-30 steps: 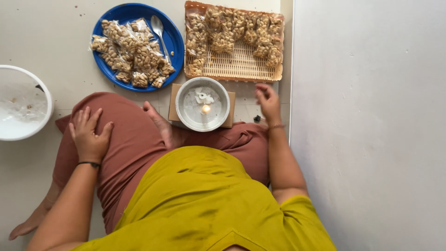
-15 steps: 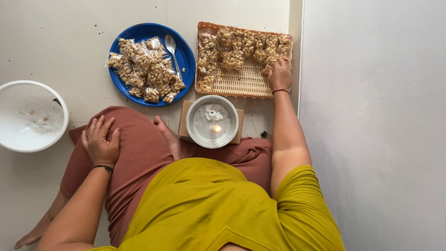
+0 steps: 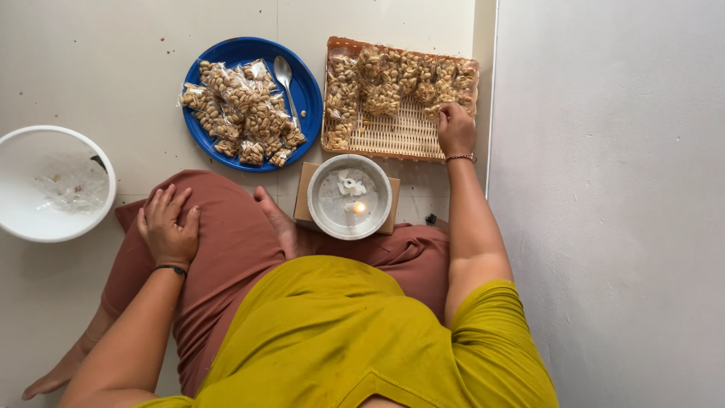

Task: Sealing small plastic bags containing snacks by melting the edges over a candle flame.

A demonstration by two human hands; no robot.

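Observation:
I sit cross-legged on a pale tiled floor. My right hand [image 3: 456,127] reaches forward onto a woven rectangular tray [image 3: 393,136], its fingers curled down among small clear packets of peanuts [image 3: 393,79] at the tray's right end; whether it grips one is hidden. My left hand [image 3: 168,225] rests flat on my knee with fingers spread, holding nothing. A blue round plate [image 3: 302,83] left of the tray carries a heap of peanut packets [image 3: 240,112] and a metal spoon [image 3: 285,75]. In front of me a metal bowl [image 3: 328,208] holds a small lit candle [image 3: 358,207].
A white round basin [image 3: 30,219] with some clear plastic inside stands at the far left. The metal bowl sits on a piece of brown cardboard [image 3: 303,196]. A white wall [image 3: 604,189] runs close along my right side.
My right hand has gone from the floor beside the metal bowl forward onto the woven tray among the packets. My left hand stays on my knee.

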